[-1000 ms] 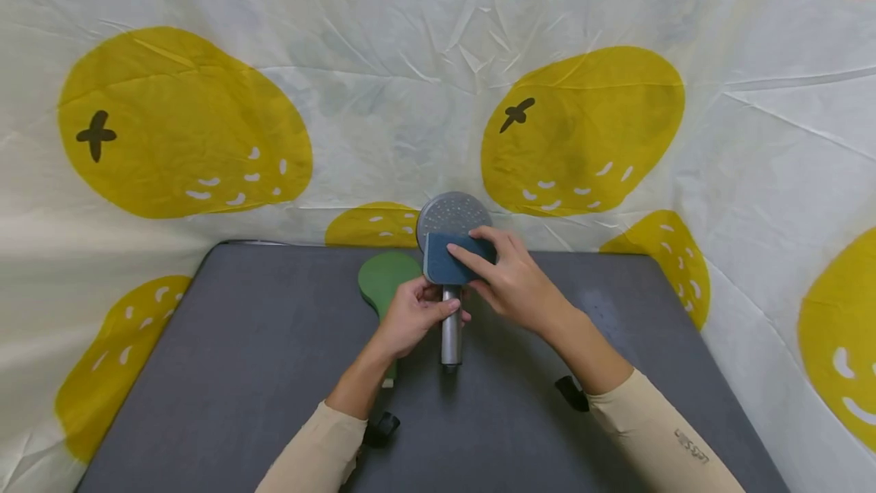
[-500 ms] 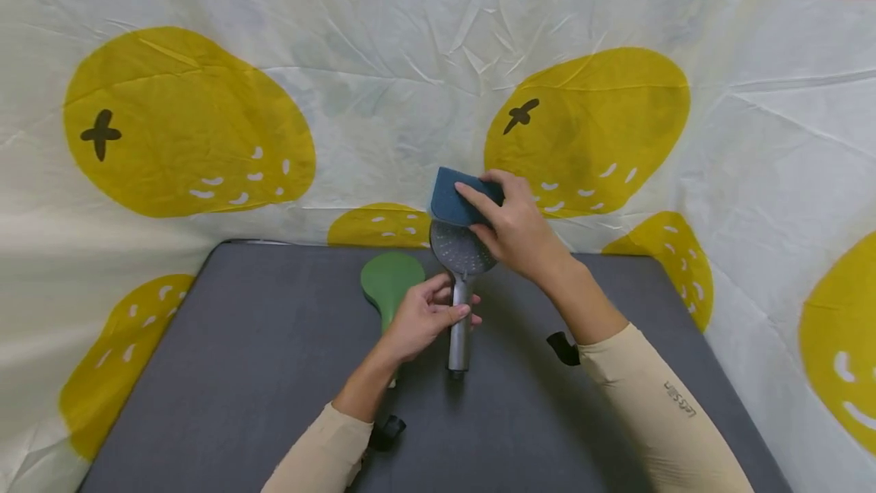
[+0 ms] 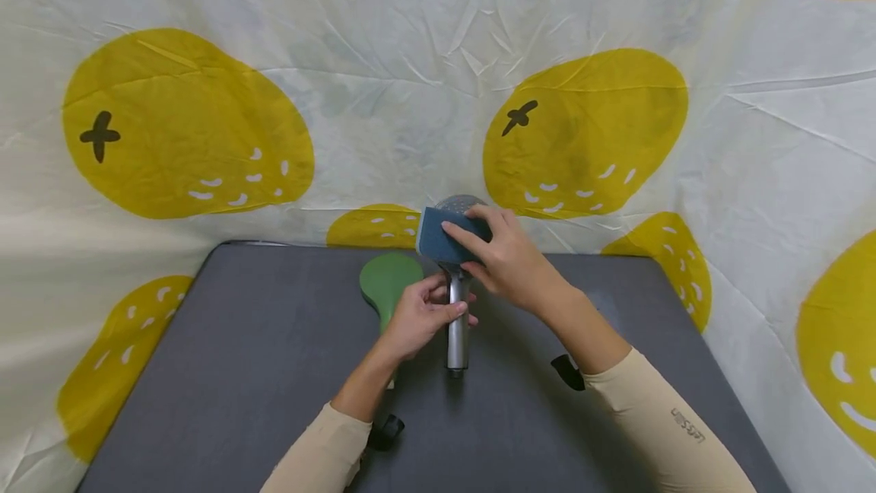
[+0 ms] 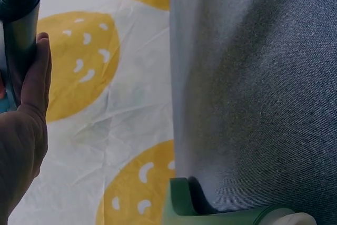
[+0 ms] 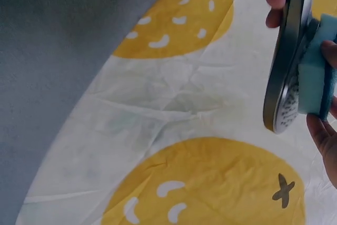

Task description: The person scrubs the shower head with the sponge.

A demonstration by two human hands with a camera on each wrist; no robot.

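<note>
My left hand point(image 3: 419, 319) grips the handle of a silver shower head point(image 3: 457, 333), which stands upright above the table, its spray face toward me. With my right hand point(image 3: 509, 257) I hold a blue sponge point(image 3: 448, 238) by its edges, forefinger laid across the dark side. The sponge covers most of the spray face; only the top arc with its nozzles shows in the head view. From the right wrist view, the light blue side of the sponge point(image 5: 314, 75) lies against the nozzle face of the shower head point(image 5: 287, 61).
A green shower head point(image 3: 390, 280) lies on the grey table point(image 3: 274, 356), just left of and partly behind my left hand. Behind the table's far edge hangs a white curtain point(image 3: 383, 120) with yellow fruit prints.
My right hand moved the sponge up to the top of the spray face, then back down over it. The shower head tilted and shifted slightly; my left hand kept its grip.
</note>
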